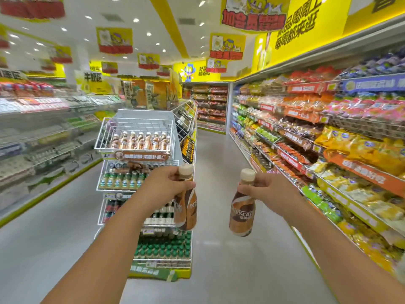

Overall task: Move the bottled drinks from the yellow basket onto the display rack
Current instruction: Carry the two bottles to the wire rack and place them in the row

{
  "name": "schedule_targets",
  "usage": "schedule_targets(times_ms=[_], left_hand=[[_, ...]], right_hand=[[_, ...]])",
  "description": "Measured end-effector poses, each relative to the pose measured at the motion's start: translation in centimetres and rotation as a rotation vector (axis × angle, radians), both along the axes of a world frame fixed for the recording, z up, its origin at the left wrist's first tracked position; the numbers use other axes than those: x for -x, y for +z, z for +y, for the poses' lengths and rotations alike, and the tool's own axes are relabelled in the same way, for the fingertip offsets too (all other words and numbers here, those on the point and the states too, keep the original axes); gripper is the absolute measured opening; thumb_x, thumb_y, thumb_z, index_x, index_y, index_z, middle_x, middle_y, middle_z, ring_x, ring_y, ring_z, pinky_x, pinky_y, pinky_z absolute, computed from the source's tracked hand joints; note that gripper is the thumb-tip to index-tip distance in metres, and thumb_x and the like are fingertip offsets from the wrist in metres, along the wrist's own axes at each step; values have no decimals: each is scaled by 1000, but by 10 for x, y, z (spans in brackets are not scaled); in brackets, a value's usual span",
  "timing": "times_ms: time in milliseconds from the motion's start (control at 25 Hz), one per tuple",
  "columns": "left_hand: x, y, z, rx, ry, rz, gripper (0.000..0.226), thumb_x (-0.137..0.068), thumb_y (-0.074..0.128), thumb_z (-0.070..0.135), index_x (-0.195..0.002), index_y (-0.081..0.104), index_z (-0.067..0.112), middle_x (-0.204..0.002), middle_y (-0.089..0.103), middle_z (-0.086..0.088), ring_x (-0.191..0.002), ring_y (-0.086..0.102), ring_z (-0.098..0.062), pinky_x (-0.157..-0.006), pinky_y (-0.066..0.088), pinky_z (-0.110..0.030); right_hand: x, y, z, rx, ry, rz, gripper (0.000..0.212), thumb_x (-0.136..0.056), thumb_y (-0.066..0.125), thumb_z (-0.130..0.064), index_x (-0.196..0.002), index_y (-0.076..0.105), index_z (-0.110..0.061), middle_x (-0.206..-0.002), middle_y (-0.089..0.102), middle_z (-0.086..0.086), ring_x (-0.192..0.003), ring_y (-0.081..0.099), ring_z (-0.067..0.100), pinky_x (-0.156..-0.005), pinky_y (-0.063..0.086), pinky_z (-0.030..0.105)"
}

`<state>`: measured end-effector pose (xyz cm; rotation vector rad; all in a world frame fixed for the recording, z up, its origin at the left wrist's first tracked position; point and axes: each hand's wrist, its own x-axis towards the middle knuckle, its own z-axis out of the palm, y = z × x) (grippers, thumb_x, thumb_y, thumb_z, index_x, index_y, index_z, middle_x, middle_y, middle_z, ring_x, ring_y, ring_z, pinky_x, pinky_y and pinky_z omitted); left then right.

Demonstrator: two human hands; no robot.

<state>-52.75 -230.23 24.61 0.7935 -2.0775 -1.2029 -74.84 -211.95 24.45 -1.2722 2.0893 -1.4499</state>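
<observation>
**Q:** Brown coffee bottles are seen raised in both hands before a wire display rack in a shop aisle. How is the step judged best done?

**A:** In the head view, a row of like bottles is already seen standing in the rack's top wire basket. It is judged that the carried bottles should be lifted over the front wire, lowered upright beside or behind that row, and let go only once their bases are seated. Two bottles appear to be held together in the left hand, so that pair is best set down one at a time, lest one slip.

**Q:** How are the hands placed?

**A:** Both forearms are stretched forward at about chest height. The left hand is closed around the necks of its bottles, just below a cream cap, and the bodies hang tilted beneath it. The right hand is curled round the neck of a single bottle, which hangs near upright with its label facing the camera. The two loads are held apart, neither touching the rack.

**Q:** And the yellow basket?

**A:** It is not seen in this view; only bottles in hand and those shelved can be made out. Packed snack shelves are seen along the right side of the aisle.
</observation>
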Motion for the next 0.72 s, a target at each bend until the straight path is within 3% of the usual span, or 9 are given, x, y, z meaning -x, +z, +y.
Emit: schedule_targets(times_ms=[160, 320, 440, 520, 600, 720], left_hand=[[-46, 10, -81, 24, 62, -10, 20, -84, 84, 28, -100, 74, 34, -91, 80, 13, -82, 77, -10, -89, 61, -44], [-76, 13, -143, 22, 112, 1, 23, -85, 82, 30, -106, 73, 30, -90, 79, 13, -78, 76, -8, -79, 62, -37], [-86, 10, -189, 4, 157, 15, 21, -86, 82, 29, -105, 73, 29, -89, 80, 11, -79, 77, -9, -80, 62, -37], [-86, 8, -218, -8, 192, 21, 23, -86, 82, 27, -107, 73, 27, -89, 80, 9, -77, 76, -8, -72, 62, -28], [-82, 6, -250, -9, 217, 17, 26, -86, 82, 24, -111, 72, 24, -90, 80, 7, -76, 76, -8, -60, 58, -20], [-66, 3, -306, 3, 253, -8, 29, -86, 82, 22, -114, 74, 23, -91, 80, 8, -79, 77, -9, -58, 56, -17]], right_hand=[[-37, 8, -91, 19, 67, -39, 7, -85, 83, -27, -89, 81, -32, -85, 80, -14, -77, 72, -5, -76, 53, 23], [-59, 11, -174, -12, 133, -4, 5, -84, 84, -30, -88, 82, -30, -83, 80, -14, -77, 72, -1, -73, 52, 24], [-62, 10, -233, -18, 194, -2, 5, -84, 84, -28, -89, 82, -27, -78, 79, -14, -69, 70, -4, -58, 49, 11], [-58, 6, -273, -36, 242, 8, 9, -83, 85, -29, -91, 82, -28, -80, 80, -14, -73, 70, -3, -54, 46, 7], [-50, 2, -315, -50, 290, 7, 11, -82, 86, -32, -92, 83, -28, -84, 80, -13, -80, 72, 2, -62, 50, 14], [-30, -1, -384, -43, 338, 24, 14, -81, 86, -36, -93, 83, -28, -88, 81, -11, -90, 74, 10, -79, 57, 29]])
